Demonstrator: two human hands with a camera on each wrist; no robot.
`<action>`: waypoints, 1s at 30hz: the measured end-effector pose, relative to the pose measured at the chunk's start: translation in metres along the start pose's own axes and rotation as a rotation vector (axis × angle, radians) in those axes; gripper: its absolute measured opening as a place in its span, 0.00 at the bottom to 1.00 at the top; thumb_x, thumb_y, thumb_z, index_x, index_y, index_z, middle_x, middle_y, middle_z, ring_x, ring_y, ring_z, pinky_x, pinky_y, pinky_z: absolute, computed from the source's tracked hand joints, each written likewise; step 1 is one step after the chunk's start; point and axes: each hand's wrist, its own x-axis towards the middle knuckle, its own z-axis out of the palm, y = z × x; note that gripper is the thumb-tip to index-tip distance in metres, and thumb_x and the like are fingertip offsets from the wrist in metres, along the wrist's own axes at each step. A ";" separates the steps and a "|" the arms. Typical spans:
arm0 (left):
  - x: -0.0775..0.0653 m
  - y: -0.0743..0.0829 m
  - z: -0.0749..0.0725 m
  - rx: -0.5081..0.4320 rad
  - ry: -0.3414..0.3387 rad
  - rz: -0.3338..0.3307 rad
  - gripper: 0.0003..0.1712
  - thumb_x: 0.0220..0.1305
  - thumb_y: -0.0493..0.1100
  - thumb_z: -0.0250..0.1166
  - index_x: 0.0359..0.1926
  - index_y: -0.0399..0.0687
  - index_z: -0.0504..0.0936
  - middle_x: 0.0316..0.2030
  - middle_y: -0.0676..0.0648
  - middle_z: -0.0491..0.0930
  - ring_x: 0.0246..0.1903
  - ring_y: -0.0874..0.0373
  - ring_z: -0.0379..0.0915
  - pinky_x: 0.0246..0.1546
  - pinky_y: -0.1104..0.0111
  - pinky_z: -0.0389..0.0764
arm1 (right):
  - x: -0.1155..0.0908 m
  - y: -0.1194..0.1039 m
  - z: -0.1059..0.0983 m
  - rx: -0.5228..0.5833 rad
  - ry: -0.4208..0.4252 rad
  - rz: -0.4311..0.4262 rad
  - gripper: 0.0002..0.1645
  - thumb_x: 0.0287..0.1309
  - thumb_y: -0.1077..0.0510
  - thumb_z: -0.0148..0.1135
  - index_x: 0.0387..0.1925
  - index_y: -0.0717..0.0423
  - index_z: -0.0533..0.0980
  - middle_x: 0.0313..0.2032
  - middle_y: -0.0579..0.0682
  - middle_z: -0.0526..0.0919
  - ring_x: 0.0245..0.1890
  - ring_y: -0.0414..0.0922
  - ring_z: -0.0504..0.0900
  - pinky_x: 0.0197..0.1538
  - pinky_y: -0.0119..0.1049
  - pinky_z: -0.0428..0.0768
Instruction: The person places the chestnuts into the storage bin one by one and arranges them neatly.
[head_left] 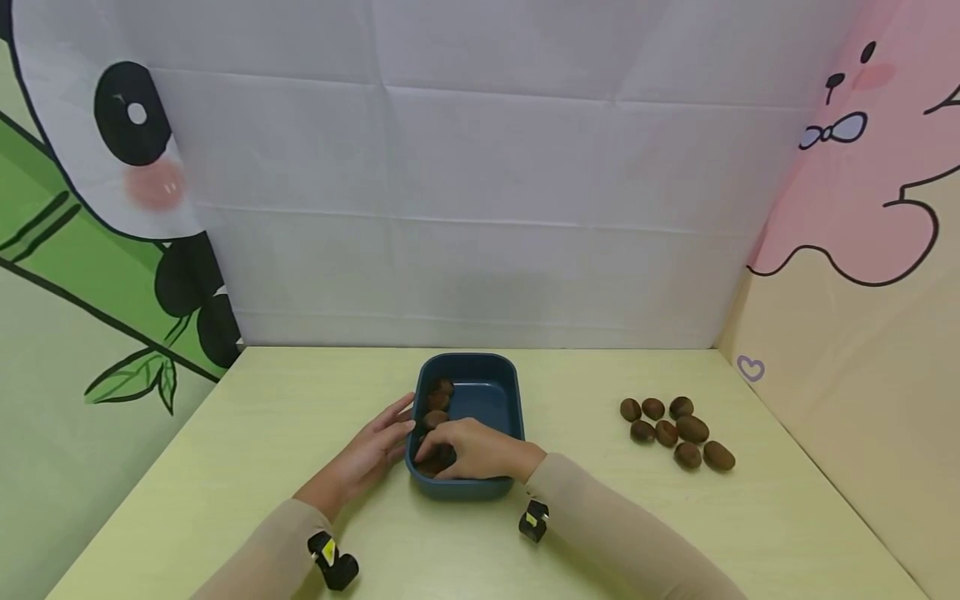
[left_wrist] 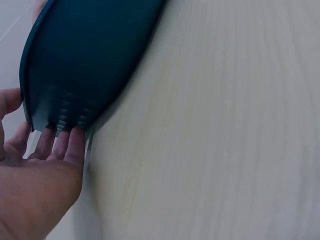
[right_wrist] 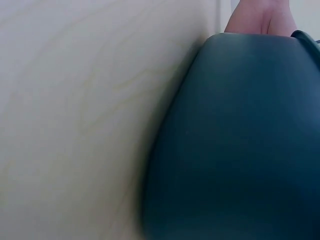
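**Right hand point(head_left: 476, 450) dips into blue bin point(head_left: 468, 490) among brown oval pieces point(head_left: 437, 419)**

Nearest are two beige sleeves point(head_left: 622, 525), each with a black device point(head_left: 335, 562) at the wrist, lying across the front of the pale yellow counter point(head_left: 435, 550). Past them, the left hand point(head_left: 371, 454) rests spread, fingertips against the bin's outer left side. The right hand reaches over the near right part of the rim, fingers bent down among the pieces, which line the bin's left side. Off to the right, well apart from the bin, eight loose pieces point(head_left: 666, 433) lie in a cluster. Behind the counter hangs a creased white sheet point(head_left: 487, 167), flanked by a black-and-white cartoon animal point(head_left: 135, 112) at left and a pink cartoon figure point(head_left: 862, 183) at right.

The right hand covers the nearest pieces, so whether it pinches one cannot be told, nor how many the bin holds. In the right wrist view the bin's wall blocks the fingers; only cropped skin shows above. The frame cuts off both forearms and both cartoons.
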 end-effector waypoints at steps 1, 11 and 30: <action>0.000 0.000 0.000 0.001 0.001 0.002 0.38 0.78 0.45 0.52 0.81 0.52 0.46 0.77 0.38 0.48 0.74 0.43 0.50 0.71 0.49 0.54 | 0.000 0.000 0.000 -0.004 -0.001 0.000 0.20 0.57 0.59 0.74 0.52 0.51 0.83 0.49 0.39 0.84 0.50 0.31 0.78 0.53 0.24 0.75; 0.001 -0.001 0.000 -0.005 0.008 0.002 0.38 0.78 0.44 0.52 0.81 0.50 0.45 0.77 0.37 0.47 0.73 0.43 0.50 0.71 0.50 0.56 | -0.008 0.004 -0.010 0.036 -0.008 0.010 0.20 0.58 0.54 0.74 0.53 0.50 0.82 0.50 0.39 0.83 0.49 0.35 0.81 0.52 0.27 0.78; 0.001 0.000 0.001 -0.003 0.006 0.004 0.38 0.79 0.43 0.52 0.81 0.50 0.45 0.78 0.37 0.45 0.74 0.43 0.49 0.71 0.49 0.55 | -0.091 0.022 -0.080 0.050 0.121 0.161 0.18 0.63 0.50 0.69 0.54 0.46 0.81 0.51 0.46 0.83 0.49 0.48 0.81 0.53 0.50 0.79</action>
